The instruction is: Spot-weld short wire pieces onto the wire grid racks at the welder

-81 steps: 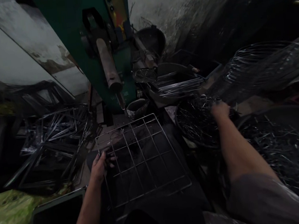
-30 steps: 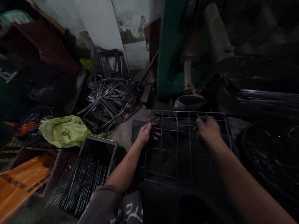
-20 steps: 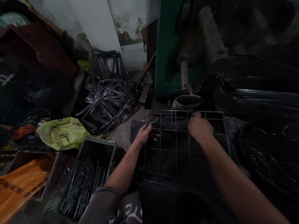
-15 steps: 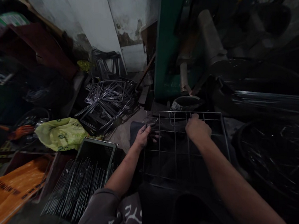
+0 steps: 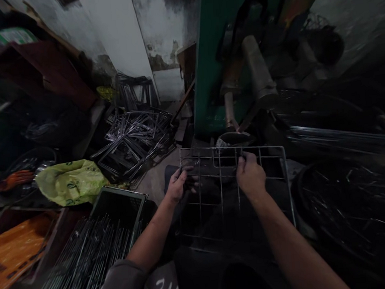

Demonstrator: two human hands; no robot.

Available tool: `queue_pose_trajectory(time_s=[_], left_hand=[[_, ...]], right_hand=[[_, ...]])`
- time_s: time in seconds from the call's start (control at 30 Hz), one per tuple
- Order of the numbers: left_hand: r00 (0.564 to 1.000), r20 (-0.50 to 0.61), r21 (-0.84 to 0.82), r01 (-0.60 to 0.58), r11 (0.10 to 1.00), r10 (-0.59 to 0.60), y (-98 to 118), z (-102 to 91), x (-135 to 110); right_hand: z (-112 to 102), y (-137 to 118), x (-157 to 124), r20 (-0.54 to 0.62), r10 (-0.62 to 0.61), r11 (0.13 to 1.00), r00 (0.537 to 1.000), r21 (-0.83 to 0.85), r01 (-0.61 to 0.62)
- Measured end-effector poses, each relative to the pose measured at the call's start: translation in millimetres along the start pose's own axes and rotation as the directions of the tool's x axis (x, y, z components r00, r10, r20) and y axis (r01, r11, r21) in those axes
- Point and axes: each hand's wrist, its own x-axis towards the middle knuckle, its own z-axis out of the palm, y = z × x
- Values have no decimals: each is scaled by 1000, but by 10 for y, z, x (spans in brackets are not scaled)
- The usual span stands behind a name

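A rectangular wire grid (image 5: pixel 221 191) is held out in front of my body, above my dark-clothed lap. My left hand (image 5: pixel 177 185) grips its left side near the far corner, thumb on top and fingers curled below the wires. Closed on a wire near the grid's far edge is my right hand (image 5: pixel 251 174), right of the middle. A smaller bent wire shape shows inside the grid between the hands. Beyond the far edge are the pale metal arms (image 5: pixel 230 109) of a green machine (image 5: pixel 203 71), apart from my fingers.
At left, a dark crate (image 5: pixel 139 196) holds many thin metal rods (image 5: pixel 87 257). Wire frames (image 5: pixel 137 131) lie heaped on the floor behind, near a yellow-green sack (image 5: pixel 72 182). An orange sack (image 5: pixel 16 250) lies far left. A round dark tub (image 5: pixel 304 184) with wire pieces stands right.
The view has tilted up slightly, so the surroundings sit lower and more of the machine shows. The grid stays in both hands, and its far edge appears nearer the machine's lower arm.
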Motion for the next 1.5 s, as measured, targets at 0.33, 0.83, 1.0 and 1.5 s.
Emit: queue_pose_trajectory(time_s=[0.33, 0.83, 1.0, 1.5], left_hand=[[1000, 4, 9, 3, 1000, -3, 66, 135, -21], [1000, 3, 11, 6, 1000, -6, 13, 87, 2], [1000, -6, -10, -1, 1000, 1, 4, 84, 0], [999, -2, -42, -34, 999, 34, 0, 86, 87]], right_hand=[[-167, -28, -42, -11, 124, 986, 992, -109, -125], [-255, 153, 123, 247, -88, 973, 965, 230, 30], [-153, 122, 63, 201, -78, 997, 976, -2, 80], [-126, 84, 106, 225, -58, 993, 973, -90, 80]])
